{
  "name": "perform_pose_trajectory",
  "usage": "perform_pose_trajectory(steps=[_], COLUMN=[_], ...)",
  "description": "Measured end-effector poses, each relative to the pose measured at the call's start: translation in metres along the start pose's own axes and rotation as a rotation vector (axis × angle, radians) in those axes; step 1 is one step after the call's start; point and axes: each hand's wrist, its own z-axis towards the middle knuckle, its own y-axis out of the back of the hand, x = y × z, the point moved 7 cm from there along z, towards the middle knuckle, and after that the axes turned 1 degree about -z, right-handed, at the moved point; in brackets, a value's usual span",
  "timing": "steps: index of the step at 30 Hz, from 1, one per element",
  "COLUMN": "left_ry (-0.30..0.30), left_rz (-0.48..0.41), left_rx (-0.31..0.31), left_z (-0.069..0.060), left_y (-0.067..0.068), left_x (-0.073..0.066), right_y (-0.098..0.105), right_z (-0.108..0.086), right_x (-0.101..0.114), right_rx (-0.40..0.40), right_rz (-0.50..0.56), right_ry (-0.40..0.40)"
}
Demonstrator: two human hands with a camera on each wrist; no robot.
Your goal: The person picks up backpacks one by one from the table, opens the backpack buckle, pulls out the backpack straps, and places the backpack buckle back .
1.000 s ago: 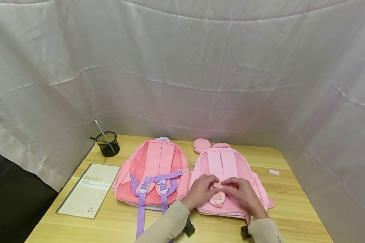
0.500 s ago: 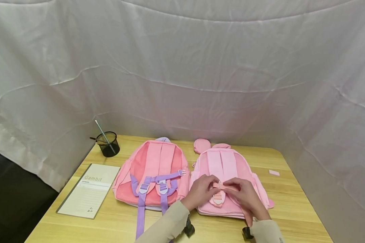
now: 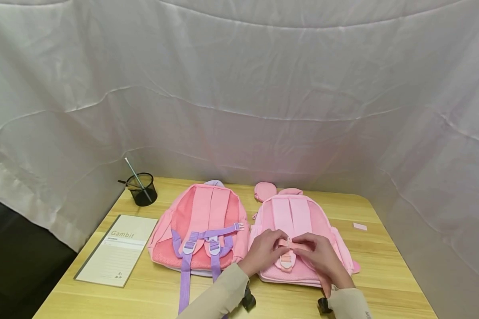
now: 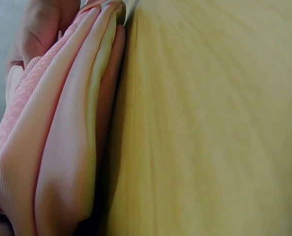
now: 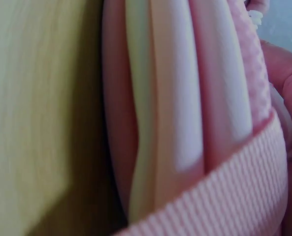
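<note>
The light pink backpack [image 3: 319, 212] lies back side up on the table, its shoulder straps facing upward. Over its lower middle, my left hand [image 3: 265, 251] pinches one side of a small white buckle [image 3: 288, 243] on a salmon strap. From the other side, my right hand [image 3: 321, 256] pinches the salmon strap [image 3: 301, 246] close to that buckle. Fingers partly cover the buckle, so I cannot tell whether its halves are joined. Just below sits a white strap adjuster [image 3: 286, 261]. Both wrist views mostly show the backpack's layered edge [image 4: 62, 142]; a ribbed pink strap [image 5: 234, 191] crosses the right one.
Left of it lies a coral-pink backpack [image 3: 199, 204] with purple straps [image 3: 185, 283]. Farther left are a notebook [image 3: 117, 252] and a black mesh pen cup [image 3: 143, 195]. A round pink pouch [image 3: 265, 191] lies behind, and a small pink card [image 3: 360, 226] to the right.
My right hand has shifted very slightly to the right, and a bit more of the salmon strap shows between the hands. The left hand and both backpacks look unmoved.
</note>
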Motion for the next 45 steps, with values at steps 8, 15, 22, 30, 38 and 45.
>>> perform_pose_trajectory(steps=[8,15,22,30,38,45], left_ry=[0.002,0.006,0.015,0.019,0.018,0.028], left_rz=[0.006,0.019,0.018,0.011,0.012,0.003], left_rx=[0.002,0.004,0.011,0.007,0.011,0.020], left_z=[-0.0001,-0.0001,0.0004,0.0005,0.0007,0.0006], left_y=[0.0008,0.0006,0.0003,0.0002,0.0002,-0.0003], left_x=[0.0001,-0.0001,0.0007,0.0007,0.0003,0.0002], right_y=[-0.0001,-0.0034,-0.0041,0.0004,-0.0027,-0.0023], right_z=[-0.0007,0.0006,0.0018,-0.0003,0.0012,0.0012], right_x=[-0.0034,-0.0016,0.0008,-0.0008,0.0015,0.0011], right_rx=[0.012,0.015,0.004,-0.010,-0.004,-0.006], right_rz=[0.014,0.021,0.008,0.014,0.037,0.025], right_ry=[-0.009,-0.016,-0.025,-0.028,-0.011,-0.013])
